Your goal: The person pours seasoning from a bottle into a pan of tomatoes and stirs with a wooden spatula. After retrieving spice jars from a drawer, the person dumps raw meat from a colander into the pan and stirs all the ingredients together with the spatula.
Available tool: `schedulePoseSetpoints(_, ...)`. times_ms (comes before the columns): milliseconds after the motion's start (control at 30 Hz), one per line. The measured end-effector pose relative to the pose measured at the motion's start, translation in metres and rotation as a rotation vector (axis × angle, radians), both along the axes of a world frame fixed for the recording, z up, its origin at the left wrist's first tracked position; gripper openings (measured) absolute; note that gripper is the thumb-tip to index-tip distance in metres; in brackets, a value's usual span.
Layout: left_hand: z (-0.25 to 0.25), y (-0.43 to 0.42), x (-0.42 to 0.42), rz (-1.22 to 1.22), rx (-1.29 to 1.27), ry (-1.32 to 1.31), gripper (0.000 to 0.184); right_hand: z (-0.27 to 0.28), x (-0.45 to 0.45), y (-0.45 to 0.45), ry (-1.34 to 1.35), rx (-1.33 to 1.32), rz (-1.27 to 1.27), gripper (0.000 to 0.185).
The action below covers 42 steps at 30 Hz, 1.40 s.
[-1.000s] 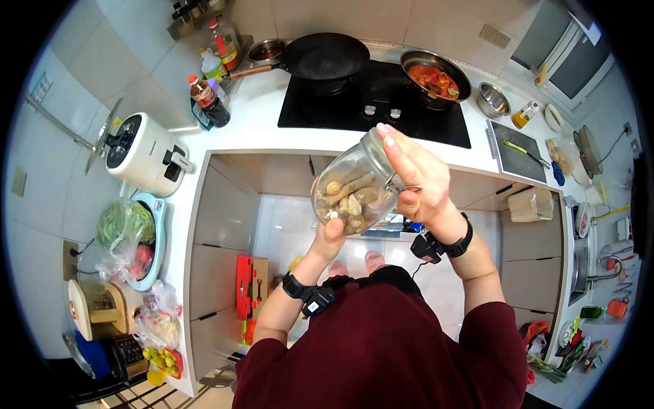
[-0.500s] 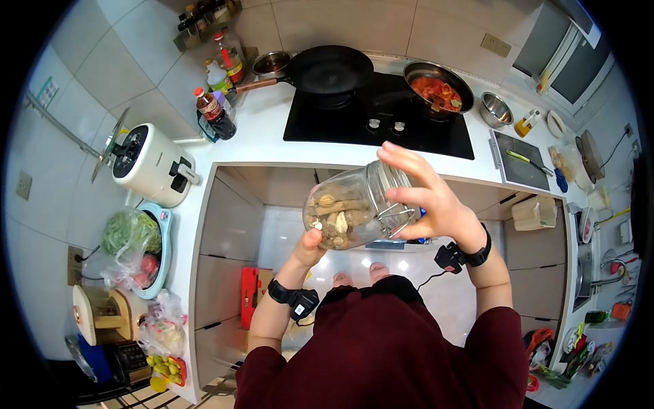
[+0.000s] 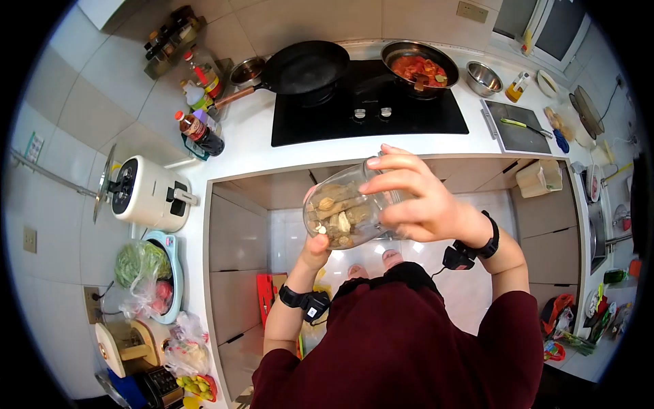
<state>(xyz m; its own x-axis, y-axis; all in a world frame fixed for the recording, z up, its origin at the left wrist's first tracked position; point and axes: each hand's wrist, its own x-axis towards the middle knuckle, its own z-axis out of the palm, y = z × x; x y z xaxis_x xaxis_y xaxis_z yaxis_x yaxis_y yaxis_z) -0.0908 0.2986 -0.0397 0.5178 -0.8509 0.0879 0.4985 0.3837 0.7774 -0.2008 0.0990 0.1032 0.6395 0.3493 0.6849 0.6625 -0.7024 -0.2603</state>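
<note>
A clear glass jar [image 3: 349, 194] is held tilted in front of my body, above the floor gap between the counters. Brown and pale dried pieces lie inside it, toward its base. My left hand [image 3: 315, 249] grips the base end from below, the thumb on the glass and the other fingers mostly hidden behind it. My right hand [image 3: 424, 201] is curled around the mouth end, covering most of the lid and its wire clasp. Whether the lid is loose cannot be seen.
Ahead, a black wok [image 3: 306, 67] and a pan of tomatoes [image 3: 444, 60] stand on the black cooktop [image 3: 368, 123]. To the right are a steel bowl [image 3: 484, 79] and a cutting board [image 3: 512, 139] with a knife. On the left are an air fryer [image 3: 153, 194] and bagged vegetables [image 3: 139, 262].
My right hand's fingers have closed further over the mouth end, hiding the wire clasp that showed before. The jar stays tilted in my left hand. The head view has shifted slightly.
</note>
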Motion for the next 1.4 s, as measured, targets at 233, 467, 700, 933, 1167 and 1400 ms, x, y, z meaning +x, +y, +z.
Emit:
schedulePoseSetpoints(233,-0.021,0.004,-0.003,0.11,-0.069,0.083,0.103,-0.002,0.002,0.003,0.079,0.197,-0.263,0.065)
schedulePoseSetpoints(467,0.017,0.019,0.006,0.059,-0.214,0.015,0.101,-0.014,-0.006,-0.014,0.135,0.781,-0.104,0.04)
schedulePoseSetpoints(700,0.037,0.011,0.006,-0.052,-0.249,0.16,0.107,-0.02,-0.021,-0.001,0.208,1.263,0.075,0.037)
schedulePoseSetpoints(933,0.026,0.017,0.008,-0.082,-0.154,0.265,0.115,-0.028,-0.025,0.007,0.217,1.301,-0.031,0.036)
schedulePoseSetpoints(1167,0.037,0.004,0.015,-0.048,-0.129,0.091,0.1,-0.042,-0.003,-0.012,0.382,1.147,-0.251,0.03)
schedulePoseSetpoints(1400,0.025,0.011,0.012,0.089,-0.083,0.027,0.086,-0.024,-0.006,-0.023,0.308,0.711,-0.487,0.03)
